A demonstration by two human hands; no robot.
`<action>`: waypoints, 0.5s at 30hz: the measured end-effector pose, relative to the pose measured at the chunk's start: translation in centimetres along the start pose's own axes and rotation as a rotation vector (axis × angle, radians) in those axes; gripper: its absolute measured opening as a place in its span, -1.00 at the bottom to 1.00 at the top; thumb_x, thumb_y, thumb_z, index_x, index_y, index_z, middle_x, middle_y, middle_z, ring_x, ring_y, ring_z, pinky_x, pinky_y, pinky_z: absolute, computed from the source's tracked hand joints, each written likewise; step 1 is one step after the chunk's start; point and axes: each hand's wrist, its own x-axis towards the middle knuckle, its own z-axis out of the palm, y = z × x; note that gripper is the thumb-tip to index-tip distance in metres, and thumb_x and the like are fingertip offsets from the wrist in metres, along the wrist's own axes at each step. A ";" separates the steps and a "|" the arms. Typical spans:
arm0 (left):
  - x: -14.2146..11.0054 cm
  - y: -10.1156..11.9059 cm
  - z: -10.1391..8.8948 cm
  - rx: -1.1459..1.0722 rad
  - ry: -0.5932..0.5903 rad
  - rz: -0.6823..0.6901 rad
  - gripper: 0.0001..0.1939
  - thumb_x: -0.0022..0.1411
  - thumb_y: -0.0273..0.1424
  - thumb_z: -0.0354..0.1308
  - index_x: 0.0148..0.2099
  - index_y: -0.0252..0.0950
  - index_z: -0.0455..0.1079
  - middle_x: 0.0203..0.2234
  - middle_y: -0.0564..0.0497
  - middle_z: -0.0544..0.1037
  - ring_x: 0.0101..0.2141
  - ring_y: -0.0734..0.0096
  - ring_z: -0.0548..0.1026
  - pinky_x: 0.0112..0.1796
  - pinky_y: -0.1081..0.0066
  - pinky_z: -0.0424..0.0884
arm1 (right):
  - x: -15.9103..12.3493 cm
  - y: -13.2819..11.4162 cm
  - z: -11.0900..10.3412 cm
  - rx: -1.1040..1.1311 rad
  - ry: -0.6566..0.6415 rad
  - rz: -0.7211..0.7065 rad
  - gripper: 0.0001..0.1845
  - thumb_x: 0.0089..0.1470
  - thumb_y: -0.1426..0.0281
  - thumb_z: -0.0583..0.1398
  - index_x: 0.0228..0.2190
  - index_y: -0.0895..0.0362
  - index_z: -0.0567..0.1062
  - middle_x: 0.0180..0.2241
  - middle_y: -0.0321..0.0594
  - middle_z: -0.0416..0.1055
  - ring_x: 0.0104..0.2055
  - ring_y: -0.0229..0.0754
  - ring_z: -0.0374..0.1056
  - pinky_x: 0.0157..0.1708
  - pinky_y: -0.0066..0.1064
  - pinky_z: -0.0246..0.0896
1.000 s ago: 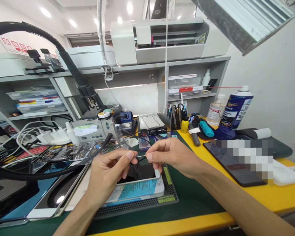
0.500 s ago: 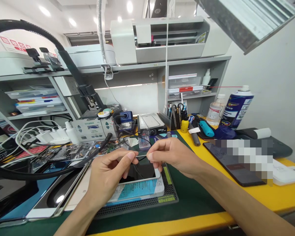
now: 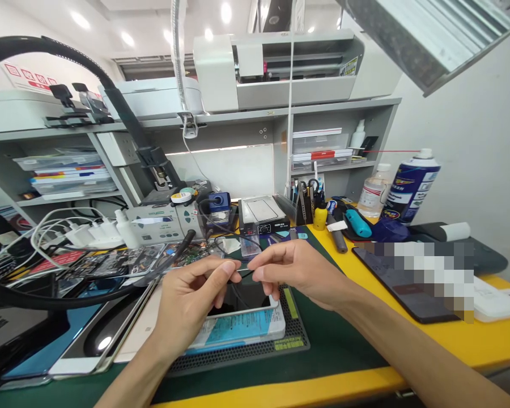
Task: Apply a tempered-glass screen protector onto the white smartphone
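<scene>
My left hand and my right hand meet above a white smartphone that lies on a black perforated mat. Both hands pinch a thin black wire stretched between their fingertips, thumb against forefinger on each side. A dark loop of the same wire hangs down toward the phone screen. The phone rests on top of a blue-labelled flat pack.
A heating plate unit, a soldering station, tool holder and spray can stand behind. A dark phone lies on the yellow table at right. Phones, screens and chargers crowd the left. A black flexible arm arcs overhead.
My two hands have drawn closer together, shortening the stretch of wire between them. The view has shifted very slightly.
</scene>
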 end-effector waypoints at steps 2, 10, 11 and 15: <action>0.0 0.0 0.0 -0.006 -0.007 -0.009 -0.83 0.25 -0.30 0.26 -0.29 -0.24 0.64 -0.53 0.02 0.60 -0.67 0.58 0.27 -0.65 0.50 0.18 | 0.0 0.1 0.1 0.017 -0.018 0.007 -0.78 0.00 0.36 0.38 -0.29 0.23 0.62 -0.58 -0.27 0.48 -0.56 -0.30 0.36 -0.52 -0.46 0.31; -0.1 0.0 0.1 -0.019 -0.038 -0.012 -0.85 0.26 -0.31 0.27 -0.26 -0.23 0.65 -0.52 0.02 0.61 -0.66 0.61 0.29 -0.64 0.53 0.19 | -0.1 0.2 0.2 0.079 -0.052 0.028 -0.77 -0.02 0.33 0.41 -0.35 0.23 0.62 -0.58 -0.25 0.48 -0.56 -0.30 0.36 -0.51 -0.45 0.32; -0.1 0.0 0.1 -0.022 -0.040 -0.008 -0.85 0.26 -0.31 0.27 -0.26 -0.23 0.65 -0.52 0.02 0.61 -0.66 0.61 0.29 -0.64 0.53 0.19 | 0.0 0.2 0.2 0.089 -0.056 0.032 -0.77 -0.02 0.33 0.41 -0.35 0.23 0.62 -0.57 -0.25 0.48 -0.56 -0.30 0.36 -0.51 -0.45 0.32; 0.0 -0.1 0.1 -0.028 -0.050 0.015 -0.86 0.26 -0.33 0.26 -0.27 -0.21 0.64 -0.50 0.05 0.60 -0.67 0.64 0.30 -0.65 0.56 0.19 | 0.0 0.2 0.0 0.123 -0.083 0.049 -0.77 -0.03 0.33 0.43 -0.36 0.23 0.60 -0.56 -0.24 0.48 -0.55 -0.30 0.36 -0.49 -0.43 0.33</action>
